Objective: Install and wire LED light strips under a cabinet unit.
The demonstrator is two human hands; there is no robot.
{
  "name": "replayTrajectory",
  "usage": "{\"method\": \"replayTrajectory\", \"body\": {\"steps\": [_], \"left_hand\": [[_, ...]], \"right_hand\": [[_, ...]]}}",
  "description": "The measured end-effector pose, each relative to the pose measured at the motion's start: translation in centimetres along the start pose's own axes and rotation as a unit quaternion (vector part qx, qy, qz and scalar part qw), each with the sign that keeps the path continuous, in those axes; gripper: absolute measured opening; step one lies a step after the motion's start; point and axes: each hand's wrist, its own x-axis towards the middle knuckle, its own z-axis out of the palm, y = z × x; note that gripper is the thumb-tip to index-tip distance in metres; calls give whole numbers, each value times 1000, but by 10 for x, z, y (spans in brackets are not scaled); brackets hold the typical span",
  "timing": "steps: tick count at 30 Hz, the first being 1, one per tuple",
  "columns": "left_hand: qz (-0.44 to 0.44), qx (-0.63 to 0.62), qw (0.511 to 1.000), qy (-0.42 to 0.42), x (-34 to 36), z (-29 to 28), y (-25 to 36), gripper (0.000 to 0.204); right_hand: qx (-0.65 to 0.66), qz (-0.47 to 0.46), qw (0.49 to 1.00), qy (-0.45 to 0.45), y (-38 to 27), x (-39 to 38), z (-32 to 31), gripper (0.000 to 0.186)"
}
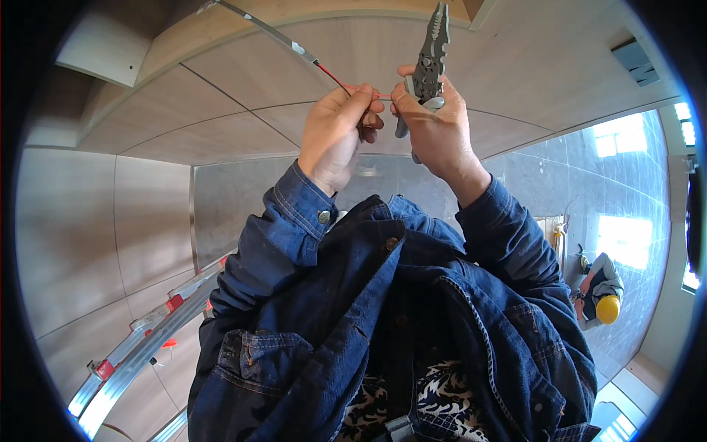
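A thin red wire (331,75), with a dark wire beside it, runs out of a slim grey sleeve (266,29) that slants down from the upper left. My left hand (333,136) is closed, pinching the wires between thumb and fingers. In my right hand (443,140) are grey wire strippers (432,55), their toothed jaws pointing up and away from the wires. The thumb and forefinger of this hand also meet the stretch of red wire that spans the short gap between my hands. The wire's tip is hidden by the fingers.
Pale wood-look panels (515,66) rise just beyond my hands, with an open shelf (110,55) at upper left. A metal ladder (147,346) with red fittings leans at lower left. Another person in a yellow helmet (607,309) is low down at right, on the grey tiled floor (537,173).
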Motion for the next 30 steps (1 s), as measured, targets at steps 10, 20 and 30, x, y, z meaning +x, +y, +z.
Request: {"method": "replayTrajectory", "body": {"steps": [10,20,30], "left_hand": [[24,25,999,13,3,-1,0,15],[43,7,999,12,6,4,-4,16],[44,15,999,14,11,8,-5,14]], "right_hand": [[130,101,986,-27,7,-15,2,36],[142,164,972,-90,28,-45,8,43],[94,114,985,-84,34,-47,13,38]]}}
